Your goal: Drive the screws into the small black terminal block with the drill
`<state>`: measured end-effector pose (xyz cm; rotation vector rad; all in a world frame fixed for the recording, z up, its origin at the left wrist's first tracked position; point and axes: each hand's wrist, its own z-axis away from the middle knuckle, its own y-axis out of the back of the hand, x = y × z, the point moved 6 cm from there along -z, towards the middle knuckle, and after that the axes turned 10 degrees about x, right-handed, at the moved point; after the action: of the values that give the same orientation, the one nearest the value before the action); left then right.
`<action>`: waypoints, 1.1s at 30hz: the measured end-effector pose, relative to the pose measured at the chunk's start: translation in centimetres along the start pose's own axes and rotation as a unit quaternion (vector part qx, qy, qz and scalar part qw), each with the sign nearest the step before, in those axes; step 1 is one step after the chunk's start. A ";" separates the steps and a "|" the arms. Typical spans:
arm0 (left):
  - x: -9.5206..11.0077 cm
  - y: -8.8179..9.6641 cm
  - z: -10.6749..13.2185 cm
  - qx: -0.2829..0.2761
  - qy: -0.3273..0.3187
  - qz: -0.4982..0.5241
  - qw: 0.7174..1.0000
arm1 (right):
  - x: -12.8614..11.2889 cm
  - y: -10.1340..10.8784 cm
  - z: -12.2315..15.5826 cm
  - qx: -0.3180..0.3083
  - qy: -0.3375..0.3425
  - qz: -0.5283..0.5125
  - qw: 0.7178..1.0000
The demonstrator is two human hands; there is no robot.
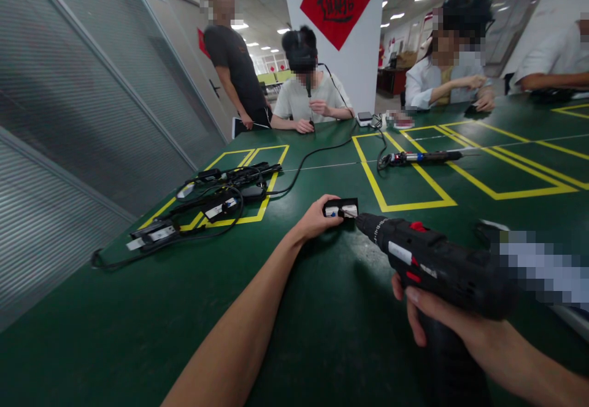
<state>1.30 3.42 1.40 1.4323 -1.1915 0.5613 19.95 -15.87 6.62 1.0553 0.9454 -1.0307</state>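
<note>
My left hand (315,218) is closed around a small black block with white labels (341,208), which rests on the green table (138,321). My right hand (442,321) grips the handle of a black cordless drill with red accents (432,259). The drill's nose points left and nearly touches the right side of the small block. Both forearms reach in from the bottom edge.
A heap of black adapters and cables (207,201) lies inside a yellow-taped box at the left. An electric screwdriver (421,157) lies in another yellow box further back. Several people sit or stand at the far side. A glass partition runs along the left.
</note>
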 end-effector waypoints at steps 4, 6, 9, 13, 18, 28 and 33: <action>0.0 0.1 0.0 0.002 -0.005 -0.013 1.000 | 0.1 0.0 -0.1 0.000 0.006 0.000 1.000; -0.1 0.0 0.0 -0.001 -0.002 -0.011 1.000 | 0.2 0.0 -0.2 -0.001 0.004 -0.003 1.000; 0.0 0.0 0.0 0.002 -0.002 -0.016 1.000 | 0.3 -0.1 -0.3 -0.007 -0.001 -0.005 1.000; 0.1 0.0 0.0 -0.001 -0.007 -0.017 1.000 | 0.3 -0.1 -0.1 -0.015 -0.002 -0.002 1.000; 0.2 0.0 0.0 -0.001 -0.012 -0.010 1.000 | 0.3 0.0 0.0 -0.005 -0.013 -0.001 1.000; 0.3 0.0 0.0 0.007 -0.001 -0.019 1.000 | 0.5 0.0 -0.1 -0.015 -0.014 0.006 1.000; 0.5 -0.1 0.1 -0.001 0.003 -0.003 1.000 | 0.6 -0.1 -0.2 -0.016 0.000 0.002 1.000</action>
<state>1.51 3.20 1.75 1.4308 -1.1817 0.5591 19.98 -15.87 5.95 1.0305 0.9567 -1.0085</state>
